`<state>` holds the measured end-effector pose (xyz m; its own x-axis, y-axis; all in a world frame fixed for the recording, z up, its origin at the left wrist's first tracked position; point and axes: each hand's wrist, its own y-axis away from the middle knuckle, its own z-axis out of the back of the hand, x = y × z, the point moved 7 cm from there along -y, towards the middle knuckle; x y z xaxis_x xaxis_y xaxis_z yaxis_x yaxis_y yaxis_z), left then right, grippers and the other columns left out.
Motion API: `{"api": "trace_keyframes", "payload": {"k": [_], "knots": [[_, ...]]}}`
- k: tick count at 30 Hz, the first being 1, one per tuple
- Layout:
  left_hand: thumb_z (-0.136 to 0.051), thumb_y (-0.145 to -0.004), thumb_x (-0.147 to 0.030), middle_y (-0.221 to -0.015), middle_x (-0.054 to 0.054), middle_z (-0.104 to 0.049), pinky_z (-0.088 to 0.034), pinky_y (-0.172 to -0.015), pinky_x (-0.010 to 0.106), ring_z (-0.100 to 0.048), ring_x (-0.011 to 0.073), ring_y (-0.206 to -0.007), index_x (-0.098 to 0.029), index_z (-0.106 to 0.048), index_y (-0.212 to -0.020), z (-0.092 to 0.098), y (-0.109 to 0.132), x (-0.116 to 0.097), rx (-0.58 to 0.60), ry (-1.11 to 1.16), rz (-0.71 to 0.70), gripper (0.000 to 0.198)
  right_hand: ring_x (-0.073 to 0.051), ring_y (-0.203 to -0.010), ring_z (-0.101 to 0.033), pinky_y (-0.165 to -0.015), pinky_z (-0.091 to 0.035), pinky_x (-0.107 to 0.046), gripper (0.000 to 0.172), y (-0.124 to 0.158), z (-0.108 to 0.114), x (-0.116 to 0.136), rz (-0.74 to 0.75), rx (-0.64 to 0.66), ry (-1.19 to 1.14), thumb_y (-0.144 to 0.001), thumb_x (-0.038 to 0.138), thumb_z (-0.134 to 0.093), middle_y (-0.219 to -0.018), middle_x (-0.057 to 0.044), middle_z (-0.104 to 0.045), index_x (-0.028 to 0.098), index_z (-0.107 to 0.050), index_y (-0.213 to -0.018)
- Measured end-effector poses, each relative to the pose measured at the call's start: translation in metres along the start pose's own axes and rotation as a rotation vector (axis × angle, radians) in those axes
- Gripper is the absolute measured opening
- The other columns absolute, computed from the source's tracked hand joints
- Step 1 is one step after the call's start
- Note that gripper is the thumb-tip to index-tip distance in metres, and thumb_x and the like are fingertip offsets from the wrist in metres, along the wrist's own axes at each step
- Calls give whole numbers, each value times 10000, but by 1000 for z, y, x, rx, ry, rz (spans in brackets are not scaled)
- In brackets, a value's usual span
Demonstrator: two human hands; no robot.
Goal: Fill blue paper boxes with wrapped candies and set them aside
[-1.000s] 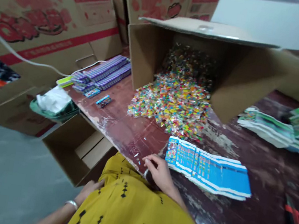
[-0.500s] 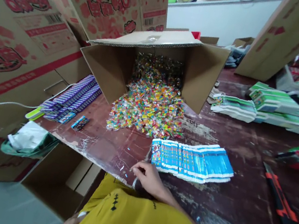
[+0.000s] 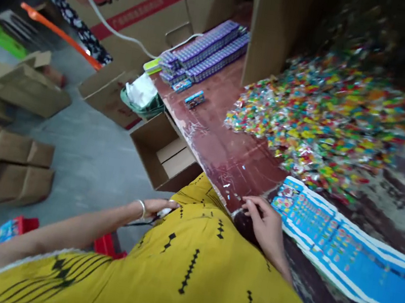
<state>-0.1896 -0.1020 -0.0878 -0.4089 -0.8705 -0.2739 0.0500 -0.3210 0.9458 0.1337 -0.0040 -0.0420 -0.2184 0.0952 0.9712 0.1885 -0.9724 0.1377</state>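
My left hand (image 3: 157, 207), with a bracelet at the wrist, is at my side against the yellow patterned garment (image 3: 205, 254). Its fingers are closed around a small white thing (image 3: 164, 212) that I cannot make out; a dark strand shows below it. At the table's near corner rests my right hand (image 3: 266, 228), fingers loosely bent and slightly apart, nothing visible in them. Just right of it lies an overlapping row of flat blue-and-white printed packets (image 3: 349, 246). Beyond them, a heap of small clear-wrapped, multicoloured candies (image 3: 318, 123) spills from a cardboard box (image 3: 271, 29).
Purple packs (image 3: 206, 52) are stacked at the table's far left, near a single small blue pack (image 3: 194, 99). An open carton (image 3: 162, 153) stands below the table edge (image 3: 201, 159). Cartons (image 3: 1, 160) stand on the floor at left. A white cable (image 3: 104, 18) hangs across.
My view has swung left and down, bringing the floor and my left arm into sight. The right hand remains by the blue packets at the table corner.
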Motion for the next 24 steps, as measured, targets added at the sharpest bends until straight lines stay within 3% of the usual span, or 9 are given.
{"api": "trace_keyframes", "payload": {"k": [5,8,11,13,17,19,21,24], "knots": [[-771,-608,-434,-565,2,-623,-365,-416,220,-532,145,-482,-141,-636,-908,44,40,45,210,21,147,440,-184,-820,-652,-744,-545,-313,224,5,2,-8,9,-19,165,-908,374,-545,-1022,-68,-671,208,-687,-952],[-777,-605,-313,-562,-33,-613,-322,-413,192,-493,120,-470,-122,-594,-1083,80,59,70,249,19,189,547,-175,-776,-651,-683,-568,-300,227,7,4,-10,-2,-71,201,-901,371,-554,-1010,-78,-669,196,-692,-944],[-779,-562,-202,-558,-60,-607,-250,-392,170,-449,94,-440,-95,-554,-1155,110,53,95,218,-19,225,644,-164,-728,-647,-644,-578,-294,216,7,5,-7,-1,-93,221,-886,362,-578,-1008,-90,-669,183,-689,-937],[-784,-523,-149,-519,-70,-580,-233,-390,171,-428,84,-420,-76,-597,-1072,118,37,111,206,-51,251,585,-166,-720,-649,-635,-579,-298,235,6,6,-5,-17,-67,226,-874,382,-592,-1025,-103,-665,176,-685,-938],[-838,-465,-121,-447,-66,-505,-272,-419,183,-434,78,-430,-80,-641,-743,100,-6,132,233,-66,269,343,-162,-691,-642,-605,-564,-289,343,1,7,-1,-135,-33,254,-854,468,-597,-1010,-114,-655,153,-676,-963],[-852,-523,-162,-463,-50,-504,-313,-437,187,-460,83,-456,-83,-621,-673,82,-25,137,234,-44,259,286,-166,-671,-635,-601,-552,-289,380,0,9,1,-221,-62,297,-842,487,-605,-943,-107,-664,141,-677,-981],[-787,-696,-259,-578,-24,-567,-404,-482,203,-525,97,-521,-86,-627,-737,66,-41,137,209,-11,250,239,-175,-641,-625,-586,-538,-293,410,0,10,3,-305,-105,340,-821,505,-621,-849,-90,-666,136,-684,-990],[-600,-889,-347,-891,25,-641,-538,-653,291,-628,151,-751,-111,-628,-980,52,-54,130,105,24,220,255,-181,-599,-601,-544,-509,-292,409,1,9,7,-390,-165,360,-793,514,-638,-755,-61,-649,156,-693,-982]]}}
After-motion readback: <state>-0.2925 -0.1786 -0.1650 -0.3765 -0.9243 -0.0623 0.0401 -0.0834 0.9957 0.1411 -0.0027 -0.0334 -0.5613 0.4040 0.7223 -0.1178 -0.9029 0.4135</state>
